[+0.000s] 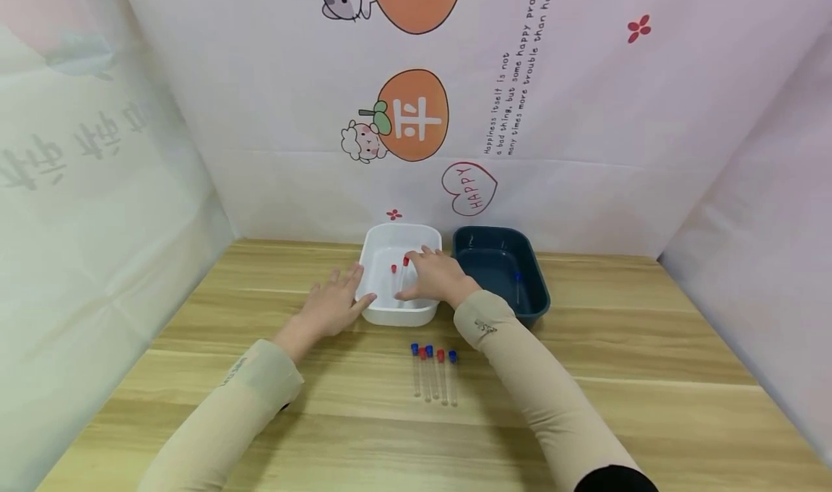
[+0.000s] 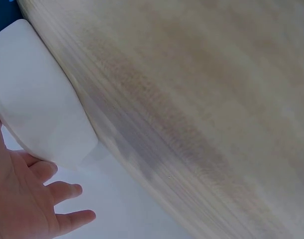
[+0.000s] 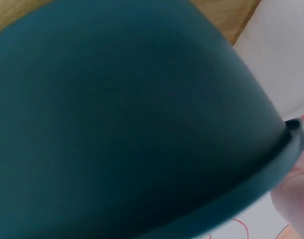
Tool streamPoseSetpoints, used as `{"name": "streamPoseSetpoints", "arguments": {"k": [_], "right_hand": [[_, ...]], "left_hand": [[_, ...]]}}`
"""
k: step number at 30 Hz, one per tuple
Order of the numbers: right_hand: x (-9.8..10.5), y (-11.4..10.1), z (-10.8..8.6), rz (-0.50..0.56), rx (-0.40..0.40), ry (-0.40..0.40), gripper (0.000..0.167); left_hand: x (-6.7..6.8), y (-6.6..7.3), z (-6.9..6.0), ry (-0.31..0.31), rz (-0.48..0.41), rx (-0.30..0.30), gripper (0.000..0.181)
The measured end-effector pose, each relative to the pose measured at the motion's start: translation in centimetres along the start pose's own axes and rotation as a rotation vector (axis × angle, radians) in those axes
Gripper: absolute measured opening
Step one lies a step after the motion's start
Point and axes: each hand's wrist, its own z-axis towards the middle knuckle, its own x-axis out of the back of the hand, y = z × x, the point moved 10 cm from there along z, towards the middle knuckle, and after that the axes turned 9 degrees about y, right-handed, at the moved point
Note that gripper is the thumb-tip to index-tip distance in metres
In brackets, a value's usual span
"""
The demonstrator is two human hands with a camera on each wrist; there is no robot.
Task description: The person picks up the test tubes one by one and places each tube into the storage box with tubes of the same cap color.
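My right hand (image 1: 440, 275) reaches into the white bin (image 1: 399, 318), thumb and forefinger spread apart. A red-capped test tube (image 1: 406, 262) lies by its fingertips, the forefinger close to the cap. Another red-capped tube (image 1: 393, 269) rests beside it in the bin. At the bin's left side my left hand (image 1: 330, 305) has its fingers extended, with fingertips and thumb at the rim; the left wrist view shows this hand (image 2: 25, 199) against the bin's outer wall (image 2: 42, 94). In the right wrist view, the dark bin (image 3: 132, 114) hides most of the right hand (image 3: 296, 191).
A dark blue-green bin (image 1: 537, 290) stands right of the white one, holding a blue-capped tube (image 1: 518, 278). In front, several tubes with blue caps (image 1: 453, 356) and red caps (image 1: 440, 355) lie side by side on the wooden table (image 1: 364, 434). A printed cloth (image 1: 552, 196) hangs behind.
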Motion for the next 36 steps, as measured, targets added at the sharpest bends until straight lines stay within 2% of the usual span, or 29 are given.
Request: {"name": "streamPoseSetpoints", "arguments": {"k": [10, 17, 27, 36], "right_hand": [[-0.9, -0.4, 0.9, -0.097, 0.044, -0.018, 0.093], [-1.4, -0.4, 1.1, -0.084, 0.053, -0.020, 0.090], [-1.8, -0.9, 1.7, -0.134, 0.084, -0.030, 0.088], [-2.4, -0.6, 2.2, -0.106, 0.063, -0.068, 0.085]], "left_hand": [[0.1, 0.0, -0.1, -0.003, -0.001, 0.012, 0.077], [-0.1, 0.1, -0.1, -0.018, 0.003, 0.020, 0.078], [0.1, -0.3, -0.1, -0.008, 0.017, 0.033, 0.077], [-0.2, -0.1, 0.0, -0.016, 0.006, 0.033, 0.078]]}}
